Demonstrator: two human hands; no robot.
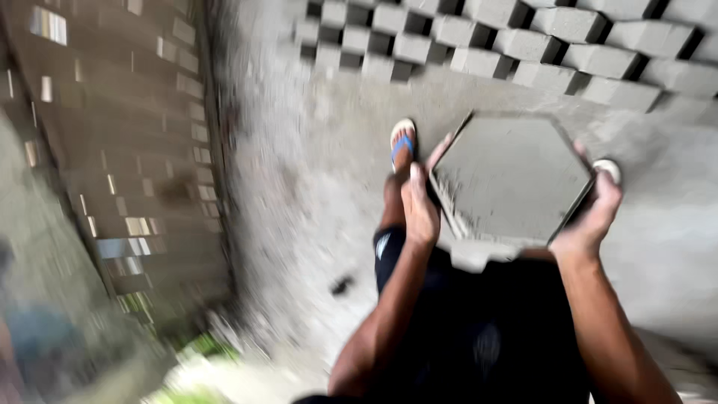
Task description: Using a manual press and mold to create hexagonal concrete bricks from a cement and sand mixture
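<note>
While held level in front of the person's waist, the hexagonal grey slab [512, 179] sits in a thin dark frame, its flat top face turned up toward the head camera. It hangs above the concrete floor [314, 194], carried between both hands and touching nothing else. The left hand [420, 206] grips the slab's left edge, with the fingers [441, 150] curled over the upper left corner and the thumb lying along the side. The right hand [594, 213] clamps the right edge, its fingers wrapped under and around the frame so that only the knuckles and thumb show. Both hands are therefore clenched on the slab. Below the slab, dark shorts [479, 329] cover the person's legs. A foot in a white sandal with blue straps [402, 142] rests on the floor just left of the slab; a second sandal tip [609, 168] shows beside the right hand. Rows of grey rectangular blocks [523, 37] lie spaced on the floor ahead. A blurred brick wall [127, 150] stands on the left.
</note>
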